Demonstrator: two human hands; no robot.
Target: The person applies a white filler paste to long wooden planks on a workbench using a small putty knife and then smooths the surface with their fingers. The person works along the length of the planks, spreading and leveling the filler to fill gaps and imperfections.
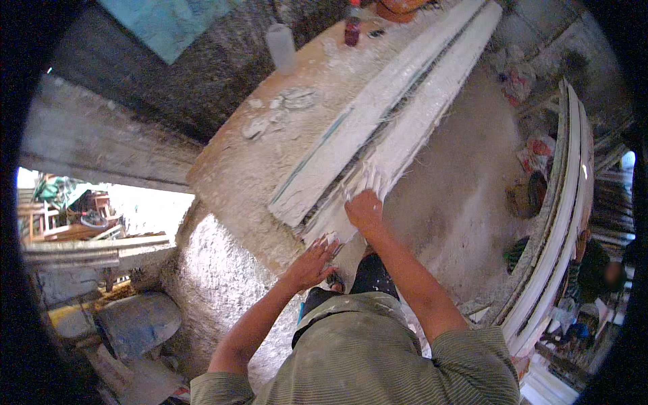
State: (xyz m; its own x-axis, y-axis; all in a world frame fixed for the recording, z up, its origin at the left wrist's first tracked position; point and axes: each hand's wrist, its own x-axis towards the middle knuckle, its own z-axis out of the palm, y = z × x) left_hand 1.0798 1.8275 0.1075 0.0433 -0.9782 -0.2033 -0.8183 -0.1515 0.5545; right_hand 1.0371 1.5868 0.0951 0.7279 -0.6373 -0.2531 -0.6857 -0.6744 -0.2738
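Observation:
Two long strips lie side by side on the table, coated in wet white plaster that looks fibrous. The left strip shows a blue-green edge, and a dark gap runs between the two. Stray fibres stick out along the side of the right strip. On the right strip, toward its near end, my right hand lies with its fingers stretched out and whitened with plaster. My left hand is at that strip's near end, fingers extended, whitened fingertips touching the plaster at its corner. Neither hand is wrapped around anything.
The plaster-smeared table carries dried lumps, a whitish translucent container and a bottle of red liquid. Long white mouldings stand along the right, with another person beyond. A dusty motor-like machine sits at lower left.

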